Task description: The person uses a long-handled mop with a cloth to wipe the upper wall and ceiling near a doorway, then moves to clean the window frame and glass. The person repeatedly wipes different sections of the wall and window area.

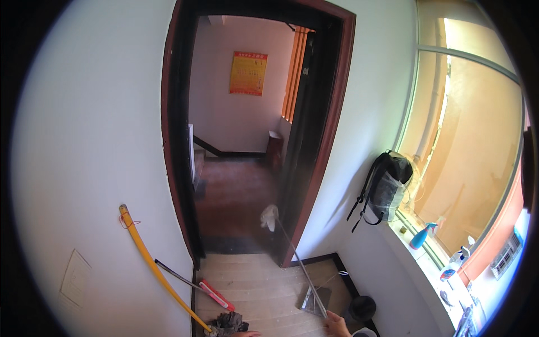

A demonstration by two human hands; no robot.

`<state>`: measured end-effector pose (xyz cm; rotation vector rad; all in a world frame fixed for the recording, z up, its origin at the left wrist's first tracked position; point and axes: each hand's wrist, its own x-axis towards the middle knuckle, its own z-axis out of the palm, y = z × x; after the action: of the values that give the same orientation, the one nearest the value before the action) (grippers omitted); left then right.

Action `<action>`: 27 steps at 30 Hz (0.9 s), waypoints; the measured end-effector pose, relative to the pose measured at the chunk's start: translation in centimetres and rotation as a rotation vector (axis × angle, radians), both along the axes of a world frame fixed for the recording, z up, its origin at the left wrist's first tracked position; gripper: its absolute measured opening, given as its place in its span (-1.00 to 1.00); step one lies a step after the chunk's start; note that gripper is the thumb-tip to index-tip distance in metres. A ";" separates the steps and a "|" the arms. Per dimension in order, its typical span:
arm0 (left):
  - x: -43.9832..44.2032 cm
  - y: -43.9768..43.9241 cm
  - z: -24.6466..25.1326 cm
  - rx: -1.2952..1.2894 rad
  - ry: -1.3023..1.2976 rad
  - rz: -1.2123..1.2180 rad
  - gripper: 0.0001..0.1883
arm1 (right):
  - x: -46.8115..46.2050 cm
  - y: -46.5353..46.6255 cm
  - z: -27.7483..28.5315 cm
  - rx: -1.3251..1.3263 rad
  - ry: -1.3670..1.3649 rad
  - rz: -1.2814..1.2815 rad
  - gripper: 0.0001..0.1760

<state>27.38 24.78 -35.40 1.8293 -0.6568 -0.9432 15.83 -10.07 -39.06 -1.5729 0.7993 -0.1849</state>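
My right hand [335, 323] is closed around the lower end of a long thin metal pole [301, 263]. A whitish cloth [269, 217] is at the pole's far end, in front of the dark door's lower part. My left hand [246, 334] shows only in part at the bottom edge, beside a dark grey mop head [229, 323]; whether it holds anything cannot be seen. The mop's yellow handle [156, 267] leans against the left wall. Behind the pole, a dustpan [315, 300] lies on the floor.
A pink-headed broom [217, 295] is by the left wall. A black bin [362, 308] stands at the right. The windowsill holds a backpack [385, 189], a blue spray bottle [422, 237] and a clear spray bottle [452, 265]. An open doorway with a dark red frame [332, 143] is ahead.
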 end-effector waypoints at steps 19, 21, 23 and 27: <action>-7.8 -0.7 -3.1 0.005 -0.393 0.086 -0.63 | 1.6 -4.0 34.8 -0.033 -0.647 -0.096 -0.50; -8.3 0.0 -3.9 -0.060 -0.475 0.140 -0.65 | -0.1 -3.0 33.4 -0.019 -0.651 -0.116 -0.49; -8.4 0.6 -4.1 -0.085 -0.498 0.155 -0.65 | -2.1 -2.4 32.1 0.014 -0.661 -0.151 -0.48; -8.5 0.7 -3.4 -0.083 -0.496 0.071 -0.63 | -3.9 -3.0 32.3 -0.021 -0.716 -0.176 -0.48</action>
<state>18.87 25.51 -38.79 2.0103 -0.9085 -0.4037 11.90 -13.03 -6.73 -1.3135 0.3637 -0.8336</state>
